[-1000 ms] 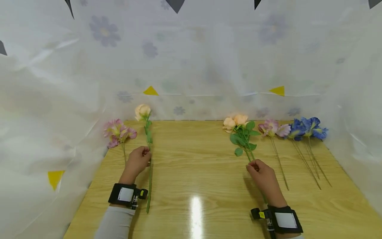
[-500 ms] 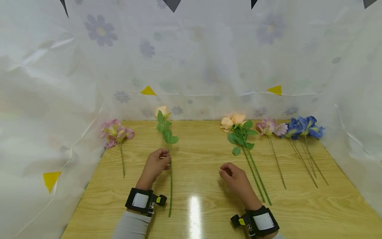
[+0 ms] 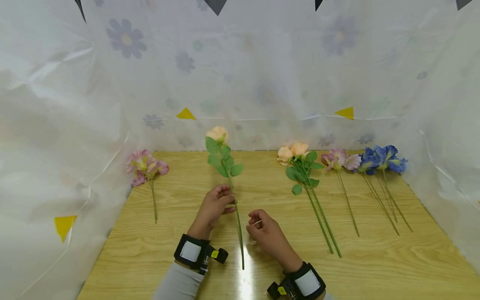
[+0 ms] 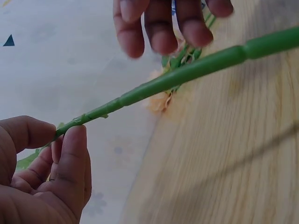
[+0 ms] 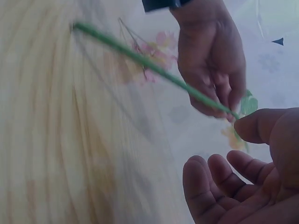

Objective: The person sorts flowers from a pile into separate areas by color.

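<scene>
In the head view my left hand (image 3: 215, 207) pinches the green stem of a peach rose (image 3: 218, 134) between thumb and fingertips. The rose's leaves (image 3: 224, 158) spread above the hand, and its stem slants down toward the front of the table. The left wrist view shows the stem (image 4: 173, 80) gripped at its leafy end. My right hand (image 3: 264, 231) hovers just right of the stem, fingers loosely bent with nothing in them. In the right wrist view its thumb (image 5: 254, 126) overlaps the stem's far end, while the fingers stand apart from it.
Two peach roses (image 3: 292, 153) lie right of centre on the wooden table (image 3: 150, 258). Beyond them lie a pink flower (image 3: 339, 159) and blue flowers (image 3: 388, 160). Another pink flower (image 3: 146, 166) lies at the left. A patterned white sheet (image 3: 255, 75) hangs behind and at both sides.
My left hand has carried the peach rose rightward to the middle. My right hand has left the two roses on the right, moving left toward the held stem.
</scene>
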### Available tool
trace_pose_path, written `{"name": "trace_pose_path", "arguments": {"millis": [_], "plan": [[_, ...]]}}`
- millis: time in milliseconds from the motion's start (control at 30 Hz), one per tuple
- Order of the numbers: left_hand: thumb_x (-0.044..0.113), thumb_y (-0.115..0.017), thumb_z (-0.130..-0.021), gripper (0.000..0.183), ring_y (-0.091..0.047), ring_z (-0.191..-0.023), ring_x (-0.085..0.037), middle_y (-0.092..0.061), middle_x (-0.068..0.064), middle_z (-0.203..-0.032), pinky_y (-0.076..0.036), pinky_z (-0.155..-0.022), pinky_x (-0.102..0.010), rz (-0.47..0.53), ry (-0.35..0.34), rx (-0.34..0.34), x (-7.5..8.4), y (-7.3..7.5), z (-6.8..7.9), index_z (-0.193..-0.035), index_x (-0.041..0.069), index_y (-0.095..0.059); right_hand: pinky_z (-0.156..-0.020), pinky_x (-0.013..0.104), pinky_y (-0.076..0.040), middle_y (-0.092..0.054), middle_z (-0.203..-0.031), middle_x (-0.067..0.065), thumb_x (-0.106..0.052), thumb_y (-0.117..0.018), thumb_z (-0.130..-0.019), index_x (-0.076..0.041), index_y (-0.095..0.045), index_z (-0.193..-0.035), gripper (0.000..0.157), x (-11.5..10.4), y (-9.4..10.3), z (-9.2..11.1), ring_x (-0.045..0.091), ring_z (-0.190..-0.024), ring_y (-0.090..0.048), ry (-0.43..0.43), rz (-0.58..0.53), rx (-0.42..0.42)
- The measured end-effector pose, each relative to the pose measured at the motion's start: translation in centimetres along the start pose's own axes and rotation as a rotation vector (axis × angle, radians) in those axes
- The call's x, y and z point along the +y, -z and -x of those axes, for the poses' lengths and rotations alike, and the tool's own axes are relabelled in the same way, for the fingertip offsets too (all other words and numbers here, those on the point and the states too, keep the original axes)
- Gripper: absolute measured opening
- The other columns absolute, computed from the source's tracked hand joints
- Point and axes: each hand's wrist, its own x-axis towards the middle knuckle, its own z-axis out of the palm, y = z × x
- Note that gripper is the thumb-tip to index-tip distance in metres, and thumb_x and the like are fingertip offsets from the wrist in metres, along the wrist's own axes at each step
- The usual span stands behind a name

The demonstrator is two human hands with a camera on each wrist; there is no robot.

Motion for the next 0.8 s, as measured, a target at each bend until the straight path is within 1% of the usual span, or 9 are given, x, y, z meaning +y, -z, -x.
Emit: {"name": "trace_pose_path", "arguments": {"millis": [133,233,333,400,500,633,667,733,800], "plan": [[0.005,-0.057,-0.089,0.036,-0.056,-0.085,-0.018,-0.050,-0.008,-0.099,-0.056,-0.063,-0.030,0.041,-0.005,-0.022,0.2,-1.0,0.1,-0.123,-0.004,-0.048,-0.064,0.031,-0.052,-0.058,-0.100,0.008,-0.012,-0.056,-0.092,-0.006,-0.053,-0.118,0.026,-0.6,-0.8,0.2,0.015,-0.079,-0.059,0.029,0.023,-0.017],[0.005,-0.057,-0.089,0.034,-0.056,-0.085,-0.018,-0.050,-0.008,-0.099,-0.055,-0.064,-0.030,0.044,-0.014,-0.031,0.2,-1.6,0.2,-0.121,-0.002,-0.050,-0.061,0.034,-0.054,-0.058,-0.098,0.013,-0.005,-0.055,-0.092,-0.002,-0.053,-0.114,0.023,-1.8,-0.8,0.7,0.020,-0.075,-0.060,0.046,0.008,-0.013],[0.006,-0.058,-0.089,0.034,-0.055,-0.085,-0.017,-0.049,-0.008,-0.099,-0.055,-0.064,-0.030,0.027,-0.030,-0.045,0.3,-2.1,0.3,-0.121,-0.001,-0.051,-0.057,0.039,-0.055,-0.057,-0.095,0.016,0.000,-0.054,-0.090,0.000,-0.052,-0.110,0.021,-3.3,-0.5,1.2,0.025,-0.070,-0.059,0.043,-0.033,-0.001],[0.007,-0.058,-0.089,0.034,-0.055,-0.086,-0.017,-0.049,-0.008,-0.099,-0.055,-0.065,-0.031,0.013,-0.037,-0.058,0.3,-2.3,0.4,-0.122,0.000,-0.051,-0.056,0.041,-0.055,-0.056,-0.093,0.017,0.002,-0.053,-0.089,0.001,-0.052,-0.108,0.019,-4.0,-0.2,1.5,0.025,-0.066,-0.059,0.040,-0.048,0.005],[0.007,-0.058,-0.089,0.036,-0.055,-0.085,-0.017,-0.049,-0.007,-0.098,-0.055,-0.066,-0.031,-0.002,-0.040,-0.070,0.0,-2.7,0.4,-0.123,0.000,-0.051,-0.054,0.037,-0.055,-0.056,-0.092,0.017,0.003,-0.053,-0.089,0.000,-0.052,-0.106,0.017,-4.1,0.1,1.6,0.023,-0.064,-0.058,0.036,-0.034,0.004],[0.009,-0.060,-0.088,0.042,-0.057,-0.084,-0.019,-0.052,-0.007,-0.096,-0.055,-0.067,-0.033,-0.029,-0.032,-0.095,-0.7,-2.7,0.4,-0.127,0.001,-0.049,-0.053,0.029,-0.051,-0.055,-0.093,0.018,0.003,-0.051,-0.089,-0.001,-0.051,-0.105,0.017,-4.0,0.5,1.6,0.027,-0.066,-0.059,0.011,-0.019,-0.007],[0.010,-0.060,-0.088,0.044,-0.058,-0.085,-0.021,-0.053,-0.008,-0.096,-0.055,-0.068,-0.035,-0.044,-0.026,-0.101,-0.9,-2.6,0.5,-0.129,0.001,-0.048,-0.053,0.029,-0.051,-0.055,-0.094,0.019,0.003,-0.051,-0.089,0.000,-0.051,-0.106,0.017,-4.0,0.6,1.6,0.029,-0.067,-0.059,0.000,-0.021,-0.010],[0.012,-0.061,-0.089,0.044,-0.059,-0.086,-0.024,-0.054,-0.009,-0.097,-0.056,-0.071,-0.041,-0.086,-0.025,-0.098,-1.2,-2.1,0.4,-0.130,0.003,-0.049,-0.054,0.034,-0.053,-0.054,-0.094,0.020,0.003,-0.051,-0.089,0.001,-0.050,-0.106,0.018,-3.6,0.7,1.5,0.032,-0.069,-0.059,-0.016,-0.032,-0.012],[0.014,-0.061,-0.089,0.043,-0.060,-0.087,-0.027,-0.056,-0.011,-0.098,-0.055,-0.073,-0.046,-0.141,-0.034,-0.079,-1.5,-1.5,0.5,-0.130,0.004,-0.050,-0.055,0.038,-0.054,-0.054,-0.095,0.020,0.003,-0.051,-0.089,0.002,-0.050,-0.108,0.019,-2.7,0.6,1.1,0.033,-0.069,-0.059,-0.028,-0.045,-0.011]]}}
